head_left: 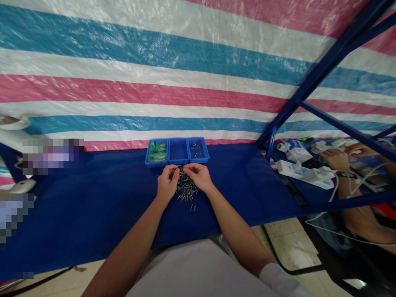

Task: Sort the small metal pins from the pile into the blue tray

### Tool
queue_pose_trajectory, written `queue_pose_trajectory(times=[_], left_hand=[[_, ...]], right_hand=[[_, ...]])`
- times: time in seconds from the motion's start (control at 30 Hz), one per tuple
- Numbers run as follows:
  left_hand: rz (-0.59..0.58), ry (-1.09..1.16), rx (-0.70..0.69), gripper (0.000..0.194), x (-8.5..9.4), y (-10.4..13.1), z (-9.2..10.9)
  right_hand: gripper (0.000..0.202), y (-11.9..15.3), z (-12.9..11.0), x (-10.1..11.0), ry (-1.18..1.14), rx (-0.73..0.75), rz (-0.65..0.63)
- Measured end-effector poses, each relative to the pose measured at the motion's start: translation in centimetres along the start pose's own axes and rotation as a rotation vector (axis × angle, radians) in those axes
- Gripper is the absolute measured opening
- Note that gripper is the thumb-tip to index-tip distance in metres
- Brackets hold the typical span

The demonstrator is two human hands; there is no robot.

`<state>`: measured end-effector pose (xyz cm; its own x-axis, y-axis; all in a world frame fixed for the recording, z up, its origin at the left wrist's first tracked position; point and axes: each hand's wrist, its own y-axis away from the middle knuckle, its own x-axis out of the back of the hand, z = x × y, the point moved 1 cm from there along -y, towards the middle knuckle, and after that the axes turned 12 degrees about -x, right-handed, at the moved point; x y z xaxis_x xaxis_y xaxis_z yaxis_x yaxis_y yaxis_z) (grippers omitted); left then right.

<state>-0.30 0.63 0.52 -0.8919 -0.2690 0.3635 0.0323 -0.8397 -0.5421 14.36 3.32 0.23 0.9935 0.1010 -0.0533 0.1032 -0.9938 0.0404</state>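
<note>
- Slender, shiny metal pins (187,194) lie heaped beneath both hands, near the blue, three-section plastic tray (178,153).
- Left hand (167,182) and right hand (200,176) curl inward, fingertips nearly meeting; cannot tell whether either grips.
- Smooth dark-blue tabletop (93,206) stretches widest leftward.

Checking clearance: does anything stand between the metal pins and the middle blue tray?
Yes: fingers of the left hand and right hand, close together at the far edge of the metal pins, before the middle blue tray. Nothing else visible does.
</note>
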Motion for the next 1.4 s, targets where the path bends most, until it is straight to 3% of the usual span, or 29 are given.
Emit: queue_pose_trajectory(times=[0.33, 1.4], left_hand=[[0.012, -0.027, -0.008, 0.020, -0.06, 0.02, 0.02], [-0.052, -0.010, 0.015, 0.021, 0.04, 0.08, -0.17]], right_hand=[[0.023, -0.01, 0.00, 0.12, 0.000, -0.011, 0.059], [0.021, 0.22, -0.38, 0.01, 0.018, 0.011, 0.007]])
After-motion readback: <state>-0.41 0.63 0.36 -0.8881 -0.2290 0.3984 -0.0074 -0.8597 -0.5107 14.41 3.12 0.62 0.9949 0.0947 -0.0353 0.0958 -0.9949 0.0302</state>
